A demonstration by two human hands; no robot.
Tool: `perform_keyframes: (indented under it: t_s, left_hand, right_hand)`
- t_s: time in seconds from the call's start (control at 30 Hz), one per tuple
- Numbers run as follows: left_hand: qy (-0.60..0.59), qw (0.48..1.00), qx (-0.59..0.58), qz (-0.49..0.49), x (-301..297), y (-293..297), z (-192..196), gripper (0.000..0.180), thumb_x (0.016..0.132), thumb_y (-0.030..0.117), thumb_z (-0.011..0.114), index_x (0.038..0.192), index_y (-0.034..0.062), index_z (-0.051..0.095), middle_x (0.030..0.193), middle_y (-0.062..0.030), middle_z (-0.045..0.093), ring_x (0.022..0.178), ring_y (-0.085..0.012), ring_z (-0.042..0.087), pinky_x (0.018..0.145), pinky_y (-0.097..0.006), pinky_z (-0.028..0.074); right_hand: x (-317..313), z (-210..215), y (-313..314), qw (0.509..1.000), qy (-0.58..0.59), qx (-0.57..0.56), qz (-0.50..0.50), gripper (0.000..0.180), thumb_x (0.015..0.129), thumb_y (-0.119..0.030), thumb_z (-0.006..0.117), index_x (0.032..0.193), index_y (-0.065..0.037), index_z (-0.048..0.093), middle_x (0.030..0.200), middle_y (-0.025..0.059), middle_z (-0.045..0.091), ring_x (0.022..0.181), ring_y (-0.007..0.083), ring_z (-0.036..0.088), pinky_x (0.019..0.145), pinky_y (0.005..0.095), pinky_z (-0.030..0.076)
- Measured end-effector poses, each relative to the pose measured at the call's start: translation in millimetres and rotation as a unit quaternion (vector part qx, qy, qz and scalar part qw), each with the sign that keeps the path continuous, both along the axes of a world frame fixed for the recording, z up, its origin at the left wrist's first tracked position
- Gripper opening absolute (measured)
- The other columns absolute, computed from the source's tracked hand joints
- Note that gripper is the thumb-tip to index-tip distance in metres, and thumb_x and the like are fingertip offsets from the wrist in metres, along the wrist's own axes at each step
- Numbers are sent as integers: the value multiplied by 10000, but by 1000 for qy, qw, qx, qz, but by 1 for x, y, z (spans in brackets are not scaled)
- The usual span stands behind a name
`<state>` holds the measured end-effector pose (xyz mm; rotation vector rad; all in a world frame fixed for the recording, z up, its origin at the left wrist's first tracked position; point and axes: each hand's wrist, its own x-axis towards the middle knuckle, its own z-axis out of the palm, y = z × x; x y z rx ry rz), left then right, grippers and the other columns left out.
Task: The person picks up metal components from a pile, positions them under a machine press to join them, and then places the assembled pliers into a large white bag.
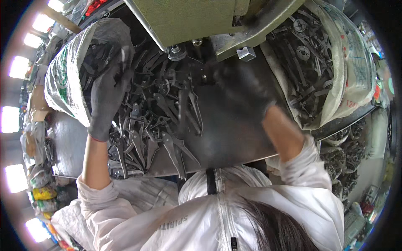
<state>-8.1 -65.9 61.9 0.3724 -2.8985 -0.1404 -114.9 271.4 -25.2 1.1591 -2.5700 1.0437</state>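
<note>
L hand point(109, 85), in a dark-grey knit glove w/ a reddish cuff edge, is at the mouth of the white translucent plastic sack w/ green print point(63, 81), upper L. Its fingers are blurred against dark metal; can't tell if they're clamped on a pc or apart. Dark metal pcs point(94, 58) show inside that sack, next to the glove.

R hand point(245, 85), also dark-gloved & heavily motion-blurred, is over the dark, smooth metal worktop point(228, 138), just below the front of the olive-green painted machine point(197, 21). Can't tell whether its fingers are together, apart or clamped on smth.

Dark-grey metal plier-shaped pcs w/ long curved handles point(155, 121) lie in a loose, overlapping heap on the worktop, L of centre, btwn the two hands; some handles reach the near edge. Machine underside carries a round bolt-like metal fitting point(176, 52), L, & a small shiny square-faced metal block point(247, 53), R, the latter near the R hand.

Far R: off-white woven plastic sack w/ red & green print point(356, 79), open, w/ dark metal strips & round discs point(305, 54) in it. White zip-front jacket point(201, 209), sleeves pushed up, at the near side.
</note>
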Motion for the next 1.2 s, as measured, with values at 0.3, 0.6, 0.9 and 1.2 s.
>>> perform_keyframes:
  t_s: [0.3, 0.6, 0.9, 1.2]
  left_hand:
    - [36, 910, 402, -99, 38, 27, 16, 416, 973, 187, 676, 1349, 13, 634, 1364, -103, 635, 1152, -146, 619, 918, -263, 519]
    - [-30, 713, 701, -9, 38, 99, -48, 348, 1047, 275, 608, 1255, -3, 634, 967, -38, 707, 777, -108, 652, 729, -269, 521]
    - [-168, 611, 768, -91, -7, 131, -128, 372, 1056, 261, 589, 1308, -12, 609, 1146, -77, 699, 929, -136, 708, 758, -251, 557]
    - [-151, 595, 785, -84, -22, 108, -134, 410, 1064, 310, 578, 1355, 21, 569, 1211, -99, 676, 1016, -203, 686, 895, -363, 573]
  right_hand:
    - [-232, -29, 71, 974, 123, 164, -98, 286, 934, -193, 642, 1179, -62, 708, 1170, 197, 707, 1142, 396, 654, 949, 483, 543]
    - [-239, -31, 94, 909, 296, 256, -146, 297, 912, -168, 657, 1184, -65, 714, 1199, 197, 700, 1202, 402, 625, 989, 482, 524]
    - [-115, 52, 39, 893, 156, 376, -193, 392, 889, -121, 622, 1276, -117, 687, 1316, 114, 647, 1304, 275, 560, 1093, 433, 462]
    - [-131, 13, 64, 871, 273, 383, -140, 325, 928, -169, 594, 1230, -201, 709, 1317, 64, 641, 1347, 253, 528, 1096, 415, 467]
